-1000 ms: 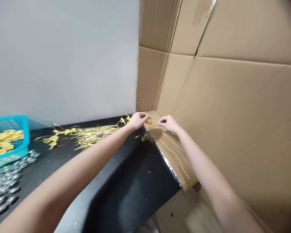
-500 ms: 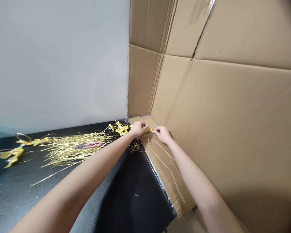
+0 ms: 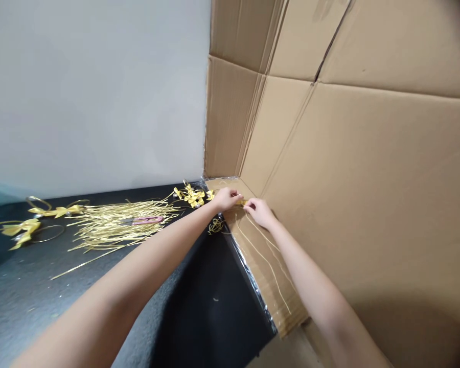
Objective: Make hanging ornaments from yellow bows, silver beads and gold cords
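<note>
Close together above the cardboard strip, my left hand and my right hand pinch a small gold ribbon bow from either side. Fingers cover most of the bow. Pale cords lie along the cardboard below my right hand. Left of my left hand sits a cluster of gold bows with thin loops. A small tangle of gold cord rests by the cardboard's edge. Farther left, pink-handled thread snips lie on a spread of cut gold cords.
Tall cardboard panels rise on the right and at the back corner. A pale wall stands behind the black tabletop. More gold bows with loops lie at the far left.
The view has shifted slightly, so the surroundings sit a little higher. Both hands stay at the bow, with the fingers slightly nearer each other.
</note>
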`<act>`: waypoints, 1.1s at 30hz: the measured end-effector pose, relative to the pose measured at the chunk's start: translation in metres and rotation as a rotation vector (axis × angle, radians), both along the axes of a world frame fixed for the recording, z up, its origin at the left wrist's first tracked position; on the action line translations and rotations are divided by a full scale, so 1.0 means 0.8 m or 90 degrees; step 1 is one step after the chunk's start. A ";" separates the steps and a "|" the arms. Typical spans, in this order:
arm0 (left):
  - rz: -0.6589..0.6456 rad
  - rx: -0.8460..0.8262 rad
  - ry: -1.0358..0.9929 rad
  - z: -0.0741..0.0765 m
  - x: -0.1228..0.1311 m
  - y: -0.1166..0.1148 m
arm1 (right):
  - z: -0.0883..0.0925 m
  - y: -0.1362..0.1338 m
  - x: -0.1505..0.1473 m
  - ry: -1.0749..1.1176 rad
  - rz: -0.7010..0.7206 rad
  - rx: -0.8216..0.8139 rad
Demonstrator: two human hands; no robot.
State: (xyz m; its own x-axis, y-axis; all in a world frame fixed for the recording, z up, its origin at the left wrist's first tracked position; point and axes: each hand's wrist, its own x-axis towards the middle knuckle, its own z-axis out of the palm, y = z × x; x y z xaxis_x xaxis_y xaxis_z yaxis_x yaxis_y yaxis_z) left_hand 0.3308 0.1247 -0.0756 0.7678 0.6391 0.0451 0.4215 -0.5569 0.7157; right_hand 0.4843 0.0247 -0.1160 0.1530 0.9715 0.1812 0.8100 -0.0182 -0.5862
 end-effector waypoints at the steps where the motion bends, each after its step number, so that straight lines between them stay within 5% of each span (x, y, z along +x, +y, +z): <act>1: -0.010 -0.004 -0.001 -0.001 0.002 0.001 | -0.001 0.000 0.000 -0.003 0.003 0.003; 12: -0.063 0.015 -0.020 -0.011 0.016 0.015 | -0.005 -0.003 0.004 0.000 0.021 0.005; 21: -0.046 0.129 -0.067 -0.005 -0.040 0.026 | -0.015 -0.026 0.008 0.011 -0.031 0.019; 27: -0.058 0.176 -0.026 -0.009 -0.075 0.000 | -0.009 -0.042 -0.006 -0.039 -0.097 -0.018; 33: -0.069 0.168 0.038 -0.015 -0.075 -0.040 | -0.001 -0.048 -0.041 -0.122 -0.124 -0.086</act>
State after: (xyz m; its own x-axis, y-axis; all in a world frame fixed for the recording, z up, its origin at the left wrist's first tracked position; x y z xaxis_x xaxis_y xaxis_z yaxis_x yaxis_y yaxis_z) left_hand 0.2711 0.0930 -0.0876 0.8375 0.5251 0.1514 0.3864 -0.7649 0.5154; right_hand 0.4513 -0.0134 -0.1167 0.3137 0.9447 0.0954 0.8796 -0.2513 -0.4039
